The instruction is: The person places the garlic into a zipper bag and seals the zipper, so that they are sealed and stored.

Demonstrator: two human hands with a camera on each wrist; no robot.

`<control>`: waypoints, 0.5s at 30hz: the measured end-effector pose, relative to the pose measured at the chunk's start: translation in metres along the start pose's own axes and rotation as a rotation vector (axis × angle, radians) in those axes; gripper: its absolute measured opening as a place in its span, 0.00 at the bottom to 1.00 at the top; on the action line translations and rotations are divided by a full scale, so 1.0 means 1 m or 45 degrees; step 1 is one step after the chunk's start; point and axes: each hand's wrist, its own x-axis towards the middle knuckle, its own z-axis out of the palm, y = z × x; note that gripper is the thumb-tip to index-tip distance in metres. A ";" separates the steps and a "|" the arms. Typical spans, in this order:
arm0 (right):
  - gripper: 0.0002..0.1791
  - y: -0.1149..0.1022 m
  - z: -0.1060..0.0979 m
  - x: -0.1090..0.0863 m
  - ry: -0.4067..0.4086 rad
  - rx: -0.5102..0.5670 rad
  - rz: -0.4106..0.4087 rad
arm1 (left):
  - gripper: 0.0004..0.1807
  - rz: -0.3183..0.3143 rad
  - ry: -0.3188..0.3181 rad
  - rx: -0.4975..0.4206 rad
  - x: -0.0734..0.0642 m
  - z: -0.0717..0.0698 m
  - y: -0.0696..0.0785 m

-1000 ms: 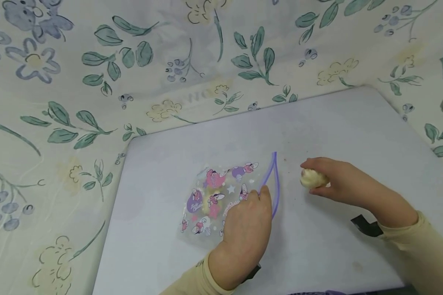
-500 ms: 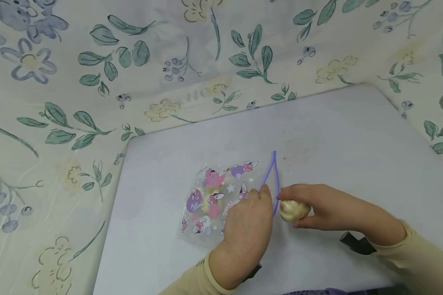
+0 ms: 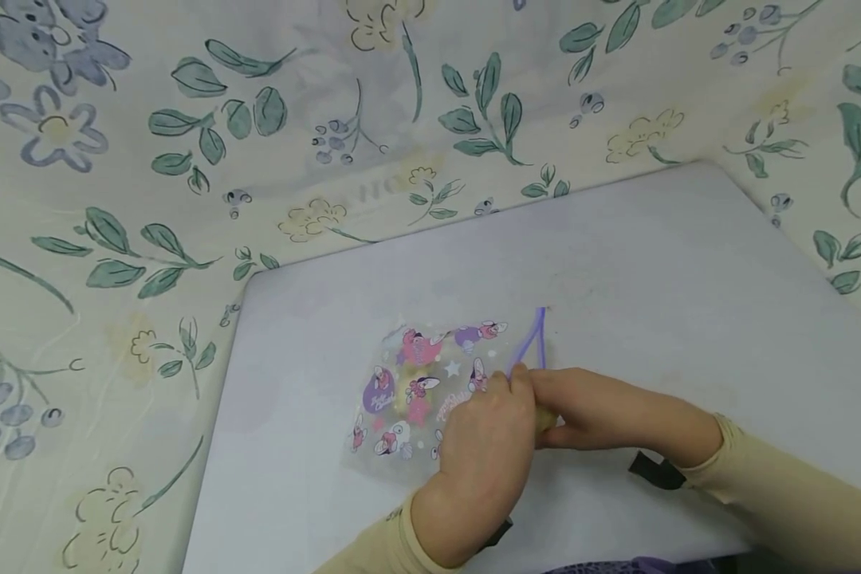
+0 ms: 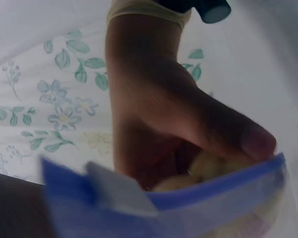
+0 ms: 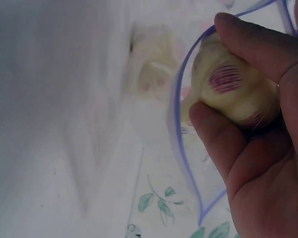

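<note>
A clear zip bag (image 3: 430, 414) printed with pink and purple cartoons lies on the table, its mouth facing right. My left hand (image 3: 482, 454) grips the bag by its mouth edge. Between thumb and fingers, my right hand (image 3: 603, 405) holds a garlic bulb (image 5: 253, 94), pale with purple streaks. The bulb is right at the open mouth, framed by the purple zip strip (image 5: 179, 114) in the right wrist view; in the head view the hands mostly hide it. Through the bag shows another pale bulb (image 5: 151, 72). A white slider (image 4: 120, 188) sits on the zip in the left wrist view.
The white table (image 3: 653, 263) has a few small specks beyond the bag. Flower-printed sheeting (image 3: 316, 119) rises behind it and at both sides. A dark strap piece (image 3: 658, 470) hangs by the right wrist.
My right hand has moved left and toward me with the garlic bulb, from well right of the bag to its mouth. The left hand keeps its grip on the bag.
</note>
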 end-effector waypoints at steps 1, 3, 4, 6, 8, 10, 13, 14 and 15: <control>0.28 0.001 0.001 0.002 0.002 0.017 0.012 | 0.16 -0.001 0.001 0.003 0.000 0.000 0.001; 0.24 0.003 0.004 0.007 -0.002 0.060 0.054 | 0.15 -0.004 -0.001 0.005 0.000 0.000 0.001; 0.22 0.004 0.005 0.009 -0.008 0.079 0.076 | 0.14 -0.006 -0.001 0.004 0.000 0.000 0.002; 0.18 0.005 0.007 0.012 -0.013 0.108 0.111 | 0.13 -0.003 0.009 0.009 -0.001 0.001 0.002; 0.17 0.006 0.010 0.016 -0.007 0.102 0.109 | 0.13 0.002 0.031 0.009 -0.001 0.003 0.002; 0.14 0.007 0.013 0.022 0.006 0.057 0.086 | 0.14 0.007 0.065 0.014 -0.001 0.004 0.003; 0.12 0.005 0.017 0.030 0.009 -0.014 0.081 | 0.14 0.010 0.088 0.019 -0.001 0.004 0.003; 0.09 0.005 0.017 0.033 0.001 -0.016 0.089 | 0.14 0.011 0.093 0.021 -0.001 0.004 0.003; 0.08 0.005 0.018 0.035 0.011 -0.025 0.082 | 0.14 0.012 0.095 0.021 -0.001 0.004 0.003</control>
